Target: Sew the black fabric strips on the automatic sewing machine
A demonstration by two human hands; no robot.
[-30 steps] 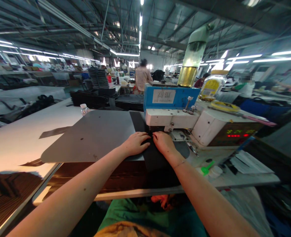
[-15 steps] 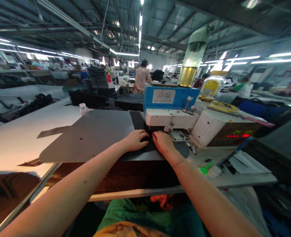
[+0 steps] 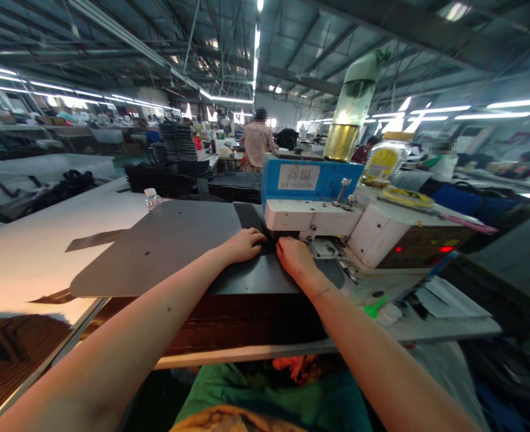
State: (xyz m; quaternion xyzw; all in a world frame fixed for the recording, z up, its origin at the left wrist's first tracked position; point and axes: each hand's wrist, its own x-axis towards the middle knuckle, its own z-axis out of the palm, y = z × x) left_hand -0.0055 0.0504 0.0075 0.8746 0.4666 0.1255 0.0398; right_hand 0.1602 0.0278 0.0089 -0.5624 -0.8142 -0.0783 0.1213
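A large grey panel [image 3: 174, 246] with rounded corners lies under the machine's white arm, small holes in its surface. Across it runs a dark strap [image 3: 248, 217], which leads to the spot where both hands meet. My left hand [image 3: 244, 246] rests on the panel with bent fingers closed at the strap. Close beside it, my right hand [image 3: 294, 257] is curled at the strap's other side, just under the machine head [image 3: 312, 216]. The fingertips and the strap's end are partly hidden.
At the right stand a control box [image 3: 409, 243] with red lights, a green plastic piece [image 3: 376, 307] and papers [image 3: 454, 297]. A clear bottle [image 3: 152, 198] is behind the panel. Dark stacked pieces [image 3: 168, 180] lie farther back. A person [image 3: 258, 144] works beyond.
My left hand has shifted slightly left and away from me, fingers drawn together. Dark strap that lay in front of the hands no longer shows there; grey panel does. The display lights differ.
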